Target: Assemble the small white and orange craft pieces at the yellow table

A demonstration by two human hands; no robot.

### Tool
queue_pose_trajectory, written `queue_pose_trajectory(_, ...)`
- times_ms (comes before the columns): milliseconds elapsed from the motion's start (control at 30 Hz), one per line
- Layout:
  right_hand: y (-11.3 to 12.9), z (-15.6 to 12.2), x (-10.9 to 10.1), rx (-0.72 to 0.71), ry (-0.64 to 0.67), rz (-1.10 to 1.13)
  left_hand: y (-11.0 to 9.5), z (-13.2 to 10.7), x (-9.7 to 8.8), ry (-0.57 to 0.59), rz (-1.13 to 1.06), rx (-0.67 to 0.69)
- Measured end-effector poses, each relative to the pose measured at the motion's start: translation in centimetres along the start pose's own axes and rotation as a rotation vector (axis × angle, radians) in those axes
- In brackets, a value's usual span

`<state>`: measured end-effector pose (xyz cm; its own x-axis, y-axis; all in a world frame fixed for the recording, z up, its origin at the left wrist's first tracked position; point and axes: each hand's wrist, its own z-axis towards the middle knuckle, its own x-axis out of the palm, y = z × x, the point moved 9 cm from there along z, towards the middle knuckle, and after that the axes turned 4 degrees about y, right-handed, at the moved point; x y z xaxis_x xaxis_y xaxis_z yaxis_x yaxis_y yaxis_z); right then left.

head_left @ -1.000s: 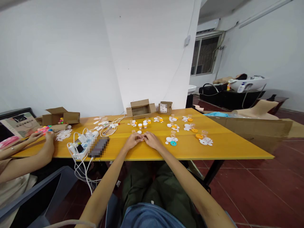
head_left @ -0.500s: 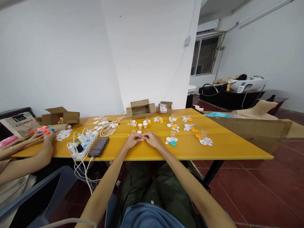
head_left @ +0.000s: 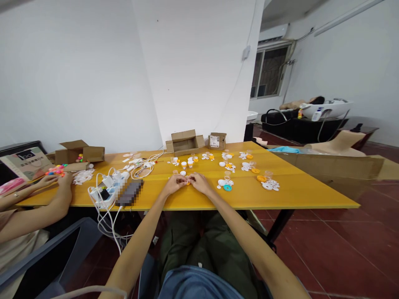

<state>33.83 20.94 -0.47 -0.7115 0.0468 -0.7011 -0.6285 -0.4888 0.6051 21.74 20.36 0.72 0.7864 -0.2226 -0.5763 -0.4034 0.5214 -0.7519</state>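
Observation:
My left hand (head_left: 174,183) and my right hand (head_left: 199,182) rest together on the yellow table (head_left: 299,191), fingertips meeting. Between them they pinch a small orange and white part (head_left: 187,181), too small to name. Just beyond the hands lie small white cups and orange rings (head_left: 188,162). To the right are a teal ring (head_left: 227,188) and a heap of white pieces (head_left: 270,185).
A person at the left works with both hands (head_left: 51,179) on bright coloured pieces. A power strip with white cables (head_left: 107,192) and a blurred dark object lie left of me. Open cardboard boxes (head_left: 184,142) stand at the back by the wall.
My hands stay joined in the same place; their fingers shift slightly around the small part. The person at the left moved their hands a little.

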Motion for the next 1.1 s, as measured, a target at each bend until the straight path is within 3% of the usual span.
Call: queue_pose_trajectory(1100, -0.03, 0.06, 0.07, -0.037, -0.006, 0.066, 0.15, -0.08, 0.07, 0.004, -0.033, -0.009)
